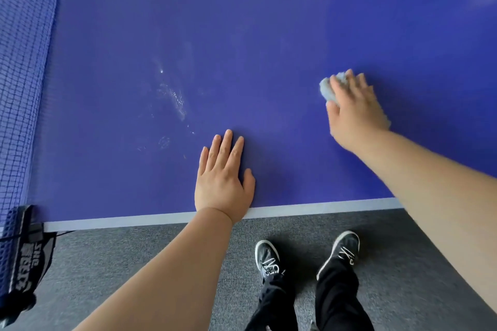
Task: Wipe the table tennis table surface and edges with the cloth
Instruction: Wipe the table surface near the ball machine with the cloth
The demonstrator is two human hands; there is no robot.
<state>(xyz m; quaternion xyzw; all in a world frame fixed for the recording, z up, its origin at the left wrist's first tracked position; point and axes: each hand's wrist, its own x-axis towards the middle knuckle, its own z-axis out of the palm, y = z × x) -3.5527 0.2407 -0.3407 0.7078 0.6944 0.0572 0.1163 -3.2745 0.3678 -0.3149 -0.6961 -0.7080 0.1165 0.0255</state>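
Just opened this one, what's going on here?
A person stands at the side of a blue table tennis table. The right hand presses a pale cloth onto the surface, while the left hand lies flat near the white edge line. Whitish smudges between the left hand and the net look not yet wiped.

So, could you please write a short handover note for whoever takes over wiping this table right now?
Left hand: flat on the table by the near edge, holding nothing.
Right hand: pressing the cloth onto the blue surface, fingers spread over it.
Done: faint wipe streaks show on the far surface; how much is clean is unclear.
Left: the wet marks between the net and the left hand, probably the white edge strip too.
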